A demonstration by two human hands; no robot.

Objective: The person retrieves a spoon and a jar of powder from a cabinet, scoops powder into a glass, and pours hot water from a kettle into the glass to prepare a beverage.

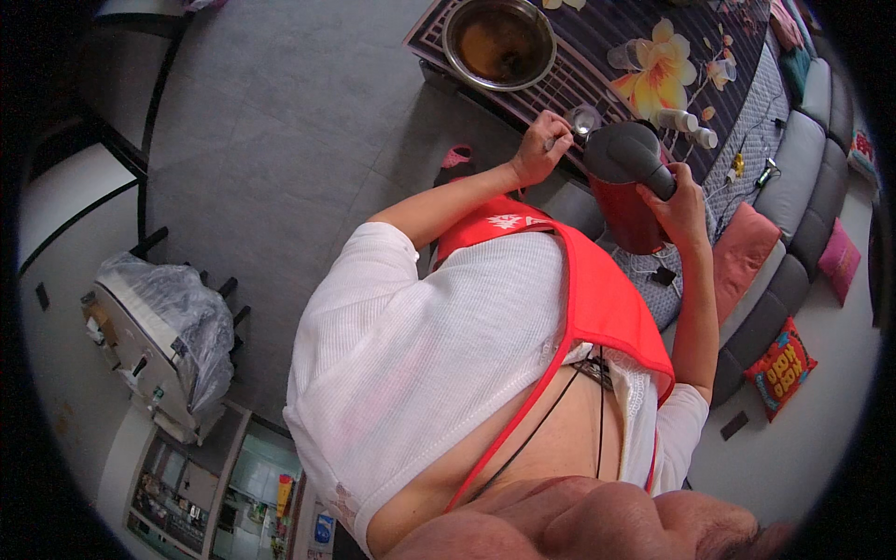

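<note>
My right hand [675, 203] grips the dark grey handle of a red electric kettle [626, 217] with a grey lid. The kettle leans, its top towards the table. Left of it, my left hand [542, 148] is closed around a small thin object [549, 144], whose kind I cannot make out. Just beyond those fingers is a small clear cup [582, 120], close to the kettle's top. Whether the object in my left hand joins the cup is unclear, and whether water flows is hidden.
A metal basin [499, 45] of brown liquid stands on the flower-patterned table [591, 80]. Clear cups [630, 54] and white containers [675, 120] are on it too. At right, a grey sofa [791, 171] holds cables and cushions. A plastic-covered piece of furniture [175, 322] stands at left.
</note>
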